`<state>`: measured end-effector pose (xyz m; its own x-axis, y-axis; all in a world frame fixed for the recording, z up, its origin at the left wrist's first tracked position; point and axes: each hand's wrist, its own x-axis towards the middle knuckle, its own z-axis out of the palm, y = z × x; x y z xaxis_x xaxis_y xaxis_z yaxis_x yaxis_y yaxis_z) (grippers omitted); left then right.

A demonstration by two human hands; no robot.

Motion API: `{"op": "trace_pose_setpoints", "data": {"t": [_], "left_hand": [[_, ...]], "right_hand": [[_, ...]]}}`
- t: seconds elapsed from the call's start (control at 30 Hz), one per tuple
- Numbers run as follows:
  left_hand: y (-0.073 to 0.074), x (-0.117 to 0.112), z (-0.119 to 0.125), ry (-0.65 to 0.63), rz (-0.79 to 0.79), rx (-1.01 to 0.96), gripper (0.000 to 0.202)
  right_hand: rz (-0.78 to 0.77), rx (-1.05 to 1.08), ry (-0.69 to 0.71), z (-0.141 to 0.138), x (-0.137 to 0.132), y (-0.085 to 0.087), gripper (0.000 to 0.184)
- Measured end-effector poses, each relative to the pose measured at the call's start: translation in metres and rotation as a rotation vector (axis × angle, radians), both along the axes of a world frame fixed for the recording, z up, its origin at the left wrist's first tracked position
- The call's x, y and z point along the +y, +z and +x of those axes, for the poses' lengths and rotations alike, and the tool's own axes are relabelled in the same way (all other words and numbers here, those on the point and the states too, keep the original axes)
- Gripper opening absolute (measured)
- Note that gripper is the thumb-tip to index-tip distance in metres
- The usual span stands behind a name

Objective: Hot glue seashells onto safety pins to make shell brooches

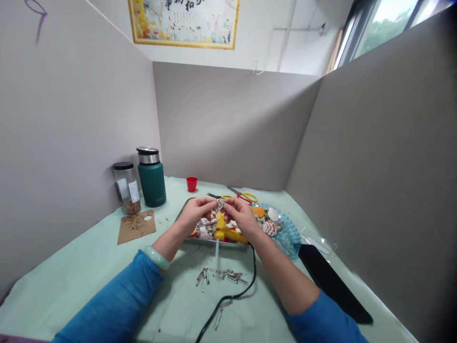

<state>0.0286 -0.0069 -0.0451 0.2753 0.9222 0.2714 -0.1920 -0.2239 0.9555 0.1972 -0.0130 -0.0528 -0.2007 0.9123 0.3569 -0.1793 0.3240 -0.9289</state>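
Note:
My left hand [194, 212] and my right hand [241, 214] meet above a metal tray [210, 240] of seashells, fingertips pinched together on a small shell piece [220, 204]. A yellow glue gun [228, 233] lies on the tray just under my hands, its clear glue stick [216, 247] poking toward me and its black cord [246, 281] trailing across the table. A pale green bangle [156, 257] sits on my left wrist.
A blue glass dish [291, 233] with shells stands right of the tray. Several small metal clips [221, 276] lie in front. Scissors [243, 194], a red cup [192, 183], a green flask [151, 176], a jar [126, 186], a cardboard piece [136, 226] and a black flat object [332, 281] surround them.

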Motion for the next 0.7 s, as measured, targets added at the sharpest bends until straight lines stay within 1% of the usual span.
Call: {"op": "trace_pose_setpoints", "data": {"t": [0.13, 0.33, 0.47, 0.7], "left_hand": [[0.001, -0.0015, 0.0007, 0.009, -0.005, -0.036, 0.026], [0.0012, -0.0056, 0.0033, -0.106, -0.07, -0.062, 0.03], [-0.0023, -0.0037, 0.003, -0.165, -0.087, -0.106, 0.033], [-0.0045, -0.0016, 0.0036, -0.142, -0.055, -0.138, 0.028]], "right_hand": [[-0.038, 0.046, 0.037, 0.0006, -0.0024, 0.0008, 0.025], [-0.063, 0.059, 0.097, 0.0001, -0.0028, -0.0005, 0.027], [-0.084, 0.056, 0.077, -0.0006, -0.0026, -0.0001, 0.029], [-0.078, 0.027, 0.026, -0.0008, -0.0036, 0.0016, 0.029]]}}
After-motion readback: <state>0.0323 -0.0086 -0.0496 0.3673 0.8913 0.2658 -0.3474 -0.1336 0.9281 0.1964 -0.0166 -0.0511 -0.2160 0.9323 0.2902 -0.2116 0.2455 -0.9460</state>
